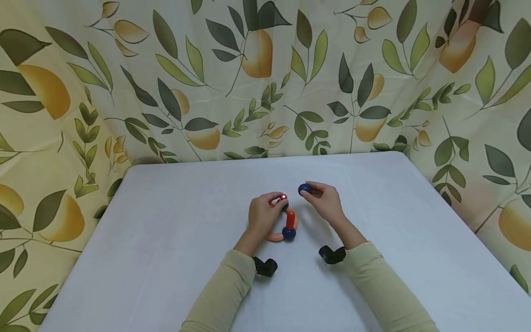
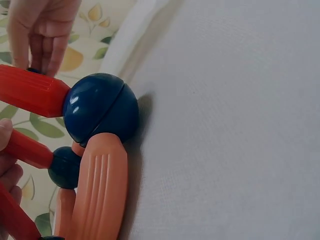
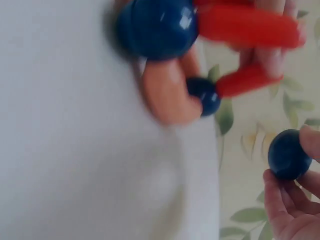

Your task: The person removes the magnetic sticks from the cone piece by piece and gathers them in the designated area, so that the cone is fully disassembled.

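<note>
Near the middle of the table, my left hand pinches a red rod that stands on a blue ball. Curved orange pieces link blue balls into a ring lying on the table, partly hidden by that hand. At the ring's near side, another red rod rises from a blue ball. Off to the right and above the table, my right hand holds a loose blue ball between thumb and fingertips, apart from the ring. A third red rod shows in the left wrist view.
A white cloth covers the table. Behind and beside it hangs a curtain printed with leaves and fruit. Black wrist cameras jut inward from the left sleeve and the right sleeve.
</note>
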Available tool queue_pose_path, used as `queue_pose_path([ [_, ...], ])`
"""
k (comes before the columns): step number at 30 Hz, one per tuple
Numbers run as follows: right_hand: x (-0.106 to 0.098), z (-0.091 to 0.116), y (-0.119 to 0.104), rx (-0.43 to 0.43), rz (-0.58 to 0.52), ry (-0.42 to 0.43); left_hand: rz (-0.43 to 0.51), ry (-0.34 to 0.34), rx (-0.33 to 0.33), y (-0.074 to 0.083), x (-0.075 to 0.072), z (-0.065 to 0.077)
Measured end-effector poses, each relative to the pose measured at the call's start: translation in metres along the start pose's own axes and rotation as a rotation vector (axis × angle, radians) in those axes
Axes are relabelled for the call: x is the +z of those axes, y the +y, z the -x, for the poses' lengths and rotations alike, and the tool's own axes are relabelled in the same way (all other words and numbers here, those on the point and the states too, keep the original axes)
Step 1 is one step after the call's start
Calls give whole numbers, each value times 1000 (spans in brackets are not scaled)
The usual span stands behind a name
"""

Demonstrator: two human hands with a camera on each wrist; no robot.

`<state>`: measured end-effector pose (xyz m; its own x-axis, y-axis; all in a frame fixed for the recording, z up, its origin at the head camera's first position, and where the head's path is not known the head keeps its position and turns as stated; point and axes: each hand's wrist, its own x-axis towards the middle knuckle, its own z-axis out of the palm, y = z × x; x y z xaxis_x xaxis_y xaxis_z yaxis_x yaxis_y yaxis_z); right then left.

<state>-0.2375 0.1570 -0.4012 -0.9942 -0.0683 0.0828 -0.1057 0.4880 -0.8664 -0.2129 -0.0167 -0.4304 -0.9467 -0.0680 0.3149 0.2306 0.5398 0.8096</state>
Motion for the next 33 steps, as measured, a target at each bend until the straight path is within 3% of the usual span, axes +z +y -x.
queue_pose_path([
  [14, -14, -10, 34, 53, 99, -28, 12, 5, -5, -1, 3, 2],
  [20, -15, -12, 38, 100, 121, -40, 9, 23, 47, -3, 2, 2],
  [33, -13, -15, 42, 200, 113, -63, 15, 17, 56, -4, 0, 2],
])
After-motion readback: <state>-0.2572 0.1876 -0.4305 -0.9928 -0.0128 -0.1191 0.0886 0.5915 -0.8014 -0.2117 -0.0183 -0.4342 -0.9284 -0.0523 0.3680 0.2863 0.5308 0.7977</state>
